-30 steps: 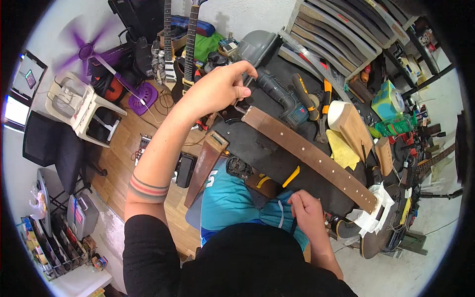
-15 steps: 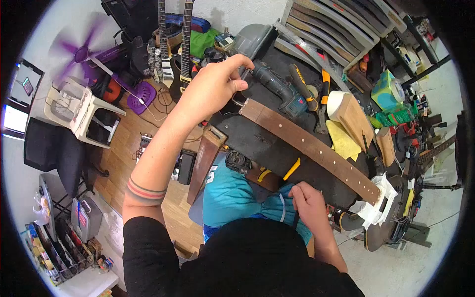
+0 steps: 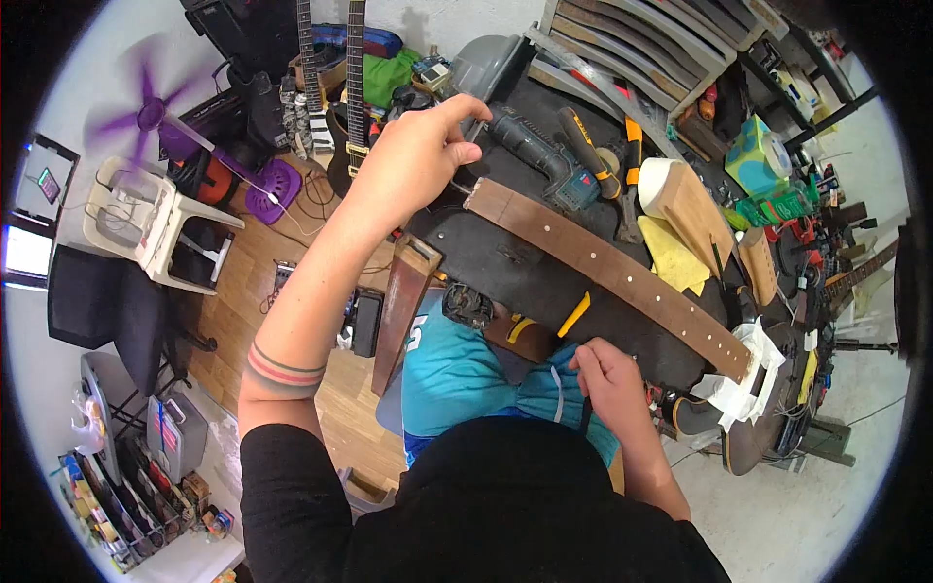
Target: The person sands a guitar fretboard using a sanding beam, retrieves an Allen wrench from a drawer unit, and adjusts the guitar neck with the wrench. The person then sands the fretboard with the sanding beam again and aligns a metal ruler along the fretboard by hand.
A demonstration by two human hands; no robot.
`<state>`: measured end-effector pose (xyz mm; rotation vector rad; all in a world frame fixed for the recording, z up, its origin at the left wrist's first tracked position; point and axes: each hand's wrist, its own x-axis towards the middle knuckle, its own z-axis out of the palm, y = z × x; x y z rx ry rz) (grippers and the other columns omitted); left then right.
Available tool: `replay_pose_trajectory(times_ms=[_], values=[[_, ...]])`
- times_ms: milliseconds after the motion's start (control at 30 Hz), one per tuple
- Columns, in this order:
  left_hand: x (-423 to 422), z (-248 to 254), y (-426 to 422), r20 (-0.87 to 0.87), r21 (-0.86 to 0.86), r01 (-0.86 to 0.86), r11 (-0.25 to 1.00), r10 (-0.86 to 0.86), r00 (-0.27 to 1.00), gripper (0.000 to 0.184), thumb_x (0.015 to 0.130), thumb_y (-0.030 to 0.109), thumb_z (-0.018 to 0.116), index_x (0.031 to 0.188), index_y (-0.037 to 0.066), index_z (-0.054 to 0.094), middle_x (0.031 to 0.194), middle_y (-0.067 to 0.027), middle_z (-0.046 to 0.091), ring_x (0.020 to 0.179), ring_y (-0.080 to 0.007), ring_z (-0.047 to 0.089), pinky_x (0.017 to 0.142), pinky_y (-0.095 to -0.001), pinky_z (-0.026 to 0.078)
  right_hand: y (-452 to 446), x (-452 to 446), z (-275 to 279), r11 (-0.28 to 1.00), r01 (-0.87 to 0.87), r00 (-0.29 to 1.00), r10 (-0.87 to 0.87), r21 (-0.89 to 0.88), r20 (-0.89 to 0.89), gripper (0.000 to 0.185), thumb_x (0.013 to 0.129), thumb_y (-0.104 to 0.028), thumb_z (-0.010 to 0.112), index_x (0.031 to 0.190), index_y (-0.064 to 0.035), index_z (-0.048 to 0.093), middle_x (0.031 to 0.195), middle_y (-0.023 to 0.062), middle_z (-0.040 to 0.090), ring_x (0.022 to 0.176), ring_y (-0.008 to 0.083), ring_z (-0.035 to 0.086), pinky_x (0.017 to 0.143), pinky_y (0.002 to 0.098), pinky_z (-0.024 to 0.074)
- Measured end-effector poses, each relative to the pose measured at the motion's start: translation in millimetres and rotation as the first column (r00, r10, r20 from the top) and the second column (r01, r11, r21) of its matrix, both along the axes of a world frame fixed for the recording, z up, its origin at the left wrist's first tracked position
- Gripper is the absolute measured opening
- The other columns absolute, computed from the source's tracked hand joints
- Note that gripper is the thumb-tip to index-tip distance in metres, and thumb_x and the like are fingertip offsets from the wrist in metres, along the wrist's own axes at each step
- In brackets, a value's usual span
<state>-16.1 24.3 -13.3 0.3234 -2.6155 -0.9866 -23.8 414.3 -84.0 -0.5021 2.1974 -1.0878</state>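
Observation:
A thin bent metal rod (image 3: 463, 187) is pinched in the fingers of my left hand (image 3: 418, 151), and its lower end meets the near-left end of a guitar neck (image 3: 612, 274). This brown fretless neck with pale dots lies diagonally over the dark bench. White paper or tape (image 3: 741, 389) wraps the body end at the neck's far right. Low over my lap, my right hand (image 3: 608, 381) has its fingers curled together, and what they hold, if anything, is hidden. A yellow-handled tool (image 3: 575, 315) lies just above it.
Behind the neck are a blue-grey power tool (image 3: 539, 155), pliers (image 3: 588, 154), a yellow cloth (image 3: 674, 257) and a wooden block (image 3: 692, 209). A rack (image 3: 641, 49) stands at the back. Guitars (image 3: 356, 87), a purple fan (image 3: 151, 115) and a white chair (image 3: 146, 219) are on the left.
The view has shifted slightly, moving the bench's left part leftward and upward in the picture. My left hand keeps its pinch on the rod, with a slight shift. My right hand stays curled.

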Motion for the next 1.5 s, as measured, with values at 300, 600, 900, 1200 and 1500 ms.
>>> replay_pose_trajectory(times_ms=[300,600,900,1200,1500], values=[[9.8,8.0,-8.0,0.08,0.222,0.148,0.964,-0.169,0.982,0.062,0.096,-0.014,0.069,0.152,0.009,0.059,0.094,-0.0001,0.06,0.086,-0.0108,0.06,0.081,-0.0284,0.054,8.8,-17.5,9.5,0.795,0.437,0.828,-0.173,-0.421,0.534,0.035,0.123,-0.037,0.046,0.135,-0.0084,0.06,0.078,-0.0006,0.053,0.06,0.0077,0.041,0.055,0.0263,0.0323],[10.6,5.6,-5.2,0.067,0.178,0.164,0.97,-0.178,0.982,0.062,0.093,-0.017,0.068,0.151,0.005,0.059,0.101,-0.0012,0.059,0.094,-0.0119,0.06,0.089,-0.0289,0.053,18.5,-26.9,1.7,0.621,0.569,0.74,-0.1,-0.539,0.665,0.064,0.12,-0.064,0.035,0.104,-0.0057,0.057,0.084,0.0013,0.049,0.061,0.01,0.039,0.055,0.029,0.0325],[10.4,-0.4,-6.0,0.072,0.247,0.137,0.959,-0.159,0.985,0.043,0.096,-0.016,0.067,0.135,0.002,0.063,0.104,-0.0012,0.061,0.098,-0.0107,0.06,0.091,-0.0278,0.053,14.4,-31.5,7.3,0.653,0.57,0.737,-0.139,-0.499,0.661,0.069,0.119,-0.068,0.035,0.096,-0.0062,0.055,0.083,0.001,0.05,0.06,0.01,0.041,0.052,0.0285,0.0323],[20.8,-14.2,0.9,-0.031,0.214,0.076,0.974,-0.071,0.997,0.036,0.097,-0.017,0.068,0.128,0.001,0.063,0.105,-0.0018,0.065,0.099,-0.0112,0.063,0.094,-0.0287,0.055,12.5,-31.3,7.1,0.639,0.584,0.742,-0.171,-0.501,0.648,0.066,0.12,-0.065,0.035,0.097,-0.006,0.055,0.086,0.002,0.052,0.06,0.01,0.042,0.051,0.0281,0.0338],[27.1,-29.8,-1.0,-0.149,0.232,0.066,0.97,-0.032,0.988,0.023,0.107,0.0,0.071,0.129,0.001,0.067,0.104,0.0007,0.068,0.092,-0.0087,0.063,0.088,-0.0271,0.054,14.7,-32.4,5.5,0.638,0.57,0.744,-0.135,-0.518,0.654,0.067,0.119,-0.065,0.036,0.098,-0.0051,0.056,0.086,0.0022,0.053,0.06,0.0106,0.043,0.052,0.0282,0.0351]])
